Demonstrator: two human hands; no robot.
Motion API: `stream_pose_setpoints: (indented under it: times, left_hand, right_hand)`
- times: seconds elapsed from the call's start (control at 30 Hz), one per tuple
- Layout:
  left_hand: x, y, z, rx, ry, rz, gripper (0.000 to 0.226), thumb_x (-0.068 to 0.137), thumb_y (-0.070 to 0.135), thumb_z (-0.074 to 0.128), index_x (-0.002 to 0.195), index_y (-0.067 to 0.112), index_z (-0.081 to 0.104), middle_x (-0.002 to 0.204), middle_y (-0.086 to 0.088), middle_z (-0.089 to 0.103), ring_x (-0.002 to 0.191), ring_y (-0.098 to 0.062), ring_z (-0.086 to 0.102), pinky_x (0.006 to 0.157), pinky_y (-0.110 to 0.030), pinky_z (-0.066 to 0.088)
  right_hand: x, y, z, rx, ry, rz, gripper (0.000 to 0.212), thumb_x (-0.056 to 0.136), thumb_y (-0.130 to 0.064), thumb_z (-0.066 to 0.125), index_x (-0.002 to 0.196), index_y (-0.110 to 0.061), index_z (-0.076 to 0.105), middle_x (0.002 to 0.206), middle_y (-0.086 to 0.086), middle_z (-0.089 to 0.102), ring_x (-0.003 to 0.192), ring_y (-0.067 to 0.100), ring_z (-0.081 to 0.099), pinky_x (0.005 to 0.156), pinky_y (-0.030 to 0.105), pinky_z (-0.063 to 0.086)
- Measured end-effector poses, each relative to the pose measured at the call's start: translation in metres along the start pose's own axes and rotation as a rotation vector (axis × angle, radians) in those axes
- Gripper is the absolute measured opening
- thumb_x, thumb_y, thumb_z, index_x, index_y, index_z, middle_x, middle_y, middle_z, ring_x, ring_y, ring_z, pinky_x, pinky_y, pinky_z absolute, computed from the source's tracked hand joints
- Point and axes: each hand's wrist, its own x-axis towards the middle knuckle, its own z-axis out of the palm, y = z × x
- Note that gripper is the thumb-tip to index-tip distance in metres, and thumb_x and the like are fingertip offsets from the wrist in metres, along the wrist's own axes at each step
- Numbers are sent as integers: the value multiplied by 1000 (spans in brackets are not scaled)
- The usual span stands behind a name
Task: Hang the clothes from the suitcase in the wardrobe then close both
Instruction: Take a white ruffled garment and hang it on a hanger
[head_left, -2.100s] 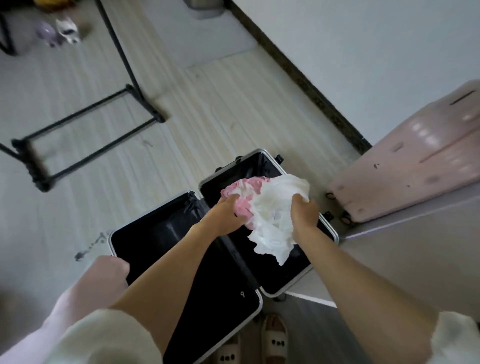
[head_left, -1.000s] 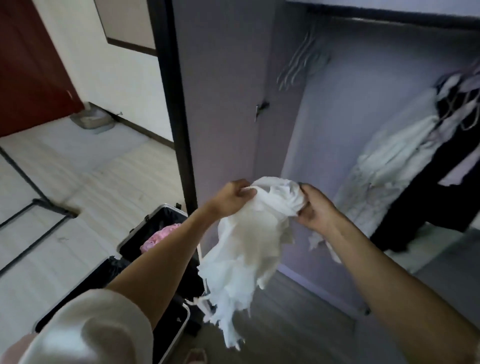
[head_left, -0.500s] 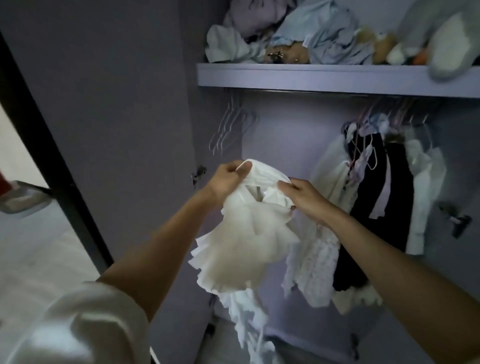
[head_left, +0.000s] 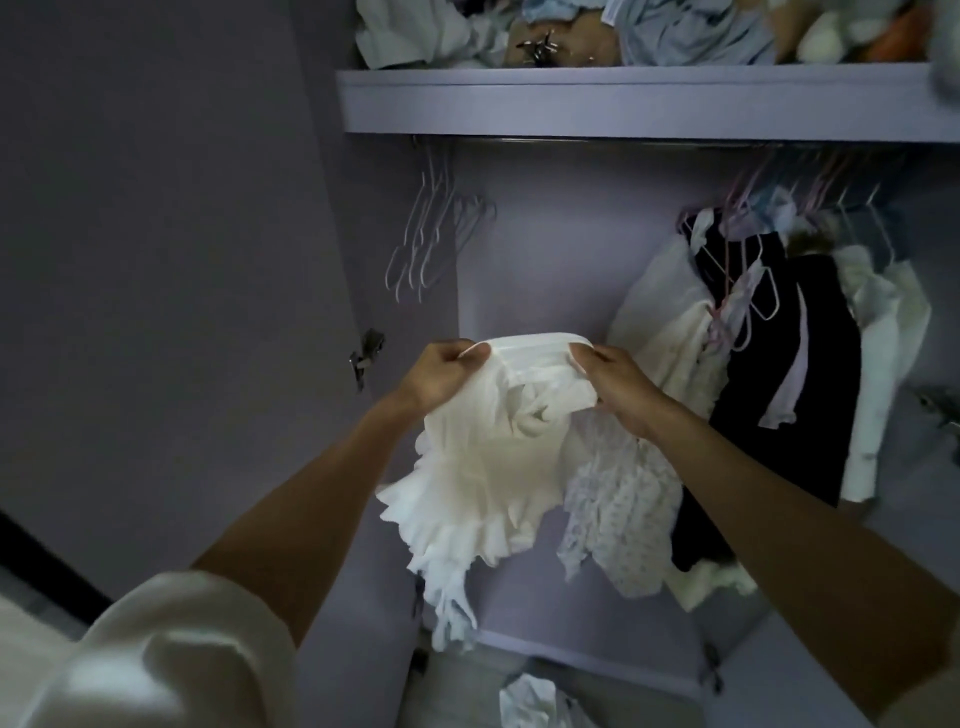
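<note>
— What sat nearest the camera?

— A pale sleeve (head_left: 156, 649) in the lower left corner of the frame, with both bare forearms reaching up toward the centre.

— And the hands?

— The left hand (head_left: 441, 376) and the right hand (head_left: 618, 387) each pinched one end of the stretched top band of a white ruffled garment (head_left: 483, 467), fingers curled over the fabric. The garment was at the centre of the frame, in front of the open wardrobe (head_left: 545, 260), its frilled hem hanging down toward the lower middle.

— What was behind it?

— Right of centre, hung clothes (head_left: 769, 395) — white, lacy and black pieces — crowded together on the rail. Upper left of centre, a bunch of empty hangers (head_left: 431, 234) dangled from the same rail. At the bottom edge a crumpled white cloth (head_left: 535, 704) lay on the wardrobe floor.

— Farther up?

— A lilac shelf (head_left: 623, 101) crossed the top of the frame, piled with bundled fabrics (head_left: 675, 28) and soft things, blurred at the right.
</note>
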Motion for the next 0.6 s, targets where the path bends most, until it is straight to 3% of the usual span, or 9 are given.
stream_pose_setpoints:
  times: [0.07,0.13,0.2,0.3,0.43,0.53,0.6]
  left_hand:
    - [7,-5,-1,4,-6,0,29,93,21,55,70,5,48,61,2,34,42,-1,30,42,-12,28]
    - [11,-9,-5,45,-2,6,30,92,22,57,69,4,50,60,2,34,46,-3,29,44,-15,29]
    - [17,-14,-8,191,27,21,35,92,28,56,65,6,56,60,0,38,53,-11,33,51,-23,32]
    - [26,-15,-12,361,136,33,31,93,34,53,83,9,68,72,-11,57,69,-20,47,67,-31,42]
    - [31,-8,-13,109,265,-25,28,94,28,52,102,6,68,85,-10,63,81,-19,53,81,-35,48]
    - [33,3,-13,-56,283,-46,27,95,23,52,102,1,66,84,-9,58,78,-19,51,79,-43,52]
    - [34,12,-12,-92,274,-24,27,95,22,51,101,1,66,80,-7,58,73,-18,51,72,-36,51]
  right_hand:
    - [10,6,-1,-32,22,14,20,96,-22,45,97,-10,61,87,9,59,67,14,54,62,28,43]
    - [18,9,-2,-125,65,-35,22,94,-21,48,84,-7,62,78,8,55,63,12,48,59,27,38]
    - [26,9,-4,-314,118,-154,35,92,-17,52,58,-14,46,60,1,42,61,12,37,55,27,29]
    - [37,5,-9,-485,89,-317,48,90,-12,56,52,-19,28,53,-5,28,63,16,30,56,30,21]
    - [39,3,-14,-275,-149,-273,41,91,-17,57,57,-19,34,60,-5,31,59,7,31,55,26,26]
    - [38,4,-20,-323,-258,-260,41,91,-17,57,58,-20,33,61,-6,31,54,0,30,52,20,27]
    - [40,6,-25,-390,-361,-183,34,89,-15,60,62,-21,40,62,-9,37,56,0,35,48,13,30]
